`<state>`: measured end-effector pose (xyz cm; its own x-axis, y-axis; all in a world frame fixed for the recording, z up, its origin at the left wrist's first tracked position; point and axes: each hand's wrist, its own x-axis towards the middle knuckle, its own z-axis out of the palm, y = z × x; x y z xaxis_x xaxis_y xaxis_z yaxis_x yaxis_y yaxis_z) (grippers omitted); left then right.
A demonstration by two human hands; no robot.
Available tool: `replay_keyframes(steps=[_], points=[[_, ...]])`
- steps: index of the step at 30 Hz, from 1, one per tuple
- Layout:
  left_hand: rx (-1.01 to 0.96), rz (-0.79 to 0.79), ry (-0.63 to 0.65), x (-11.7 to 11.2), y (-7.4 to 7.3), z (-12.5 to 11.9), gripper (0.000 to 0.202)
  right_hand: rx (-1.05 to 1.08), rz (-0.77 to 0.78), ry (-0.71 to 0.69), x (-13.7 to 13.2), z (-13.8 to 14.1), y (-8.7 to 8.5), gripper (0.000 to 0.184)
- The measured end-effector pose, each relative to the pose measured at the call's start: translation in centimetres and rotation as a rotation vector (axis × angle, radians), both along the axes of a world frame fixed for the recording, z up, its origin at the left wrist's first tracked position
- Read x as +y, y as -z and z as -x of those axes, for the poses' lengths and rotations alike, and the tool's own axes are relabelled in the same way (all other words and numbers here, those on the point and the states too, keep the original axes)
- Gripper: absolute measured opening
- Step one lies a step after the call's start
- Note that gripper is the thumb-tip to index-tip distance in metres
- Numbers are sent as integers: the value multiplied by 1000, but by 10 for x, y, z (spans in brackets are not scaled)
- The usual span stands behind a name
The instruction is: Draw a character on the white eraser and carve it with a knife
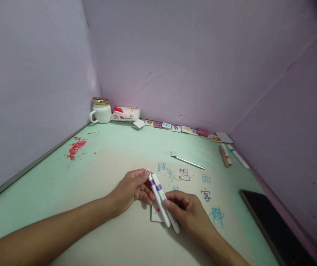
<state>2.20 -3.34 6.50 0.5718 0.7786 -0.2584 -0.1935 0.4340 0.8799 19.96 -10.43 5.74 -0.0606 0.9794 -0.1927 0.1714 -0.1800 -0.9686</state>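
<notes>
Two white markers with purple bands lie side by side above the middle of the table. My left hand pinches the upper end of the left marker, its thumb on top. My right hand has thumb and fingers closed on the right marker around its middle. Under the markers a small white card with red marks is partly hidden. Chinese characters in blue and purple, such as a purple one, are written on the tabletop just beyond and right of my hands.
A metal pen-like knife lies beyond my hands. Other markers and a brown tool lie right. A dark phone is near right. Along the back wall stand a lidded mug, a tissue pack and several character tiles. Red shavings lie left.
</notes>
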Motion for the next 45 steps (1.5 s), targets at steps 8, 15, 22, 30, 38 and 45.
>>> replay_keyframes(steps=[8, 15, 22, 30, 38, 45], points=[[21, -9, -2, -1, 0, 0, 39, -9, 34, 32, 1, 2, 6, 23], [14, -1, -2, -1, -2, 1, 38, -6, 31, 7, 0, 2, 0, 24], [-20, 42, -23, 0, -2, 0, 32, 25, 12, 44, 0, -2, -1, 27], [-36, 171, -188, 5, -6, 3, 19, 259, 110, 286, 5, -6, -7, 40], [-53, 231, -306, 7, -8, 1, 7, 346, 108, 367, 10, -11, -8, 41], [158, -145, -360, -3, -2, 4, 31, 257, 119, 323, 5, -9, -10, 34]])
